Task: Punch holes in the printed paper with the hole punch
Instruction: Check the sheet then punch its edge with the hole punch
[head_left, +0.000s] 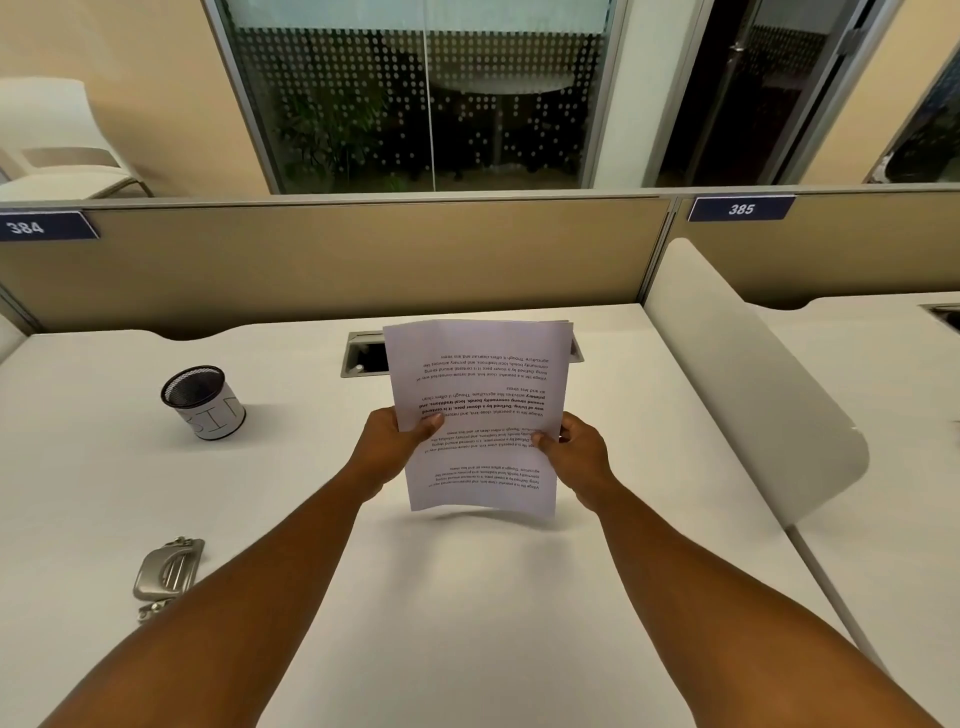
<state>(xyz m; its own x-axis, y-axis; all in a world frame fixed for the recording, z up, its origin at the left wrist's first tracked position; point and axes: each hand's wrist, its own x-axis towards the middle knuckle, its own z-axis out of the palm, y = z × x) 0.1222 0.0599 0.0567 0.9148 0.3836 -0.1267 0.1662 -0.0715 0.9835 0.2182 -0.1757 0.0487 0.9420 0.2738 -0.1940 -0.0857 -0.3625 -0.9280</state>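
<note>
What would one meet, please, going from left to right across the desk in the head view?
Hole punch → mesh pen cup → left hand → printed paper → right hand → white side divider.

Left hand (397, 436) and right hand (576, 449) hold printed paper (480, 410) above desk (467, 597).

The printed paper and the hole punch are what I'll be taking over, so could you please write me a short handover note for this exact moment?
Left hand and right hand: both grip the printed paper, held up off the desk, text upside down to the camera.
Hole punch: on the desk beside the left forearm, untouched.
Done: paper picked up; no holes visible.
Left: bring the paper to the punch, slide an edge in, press.
</note>
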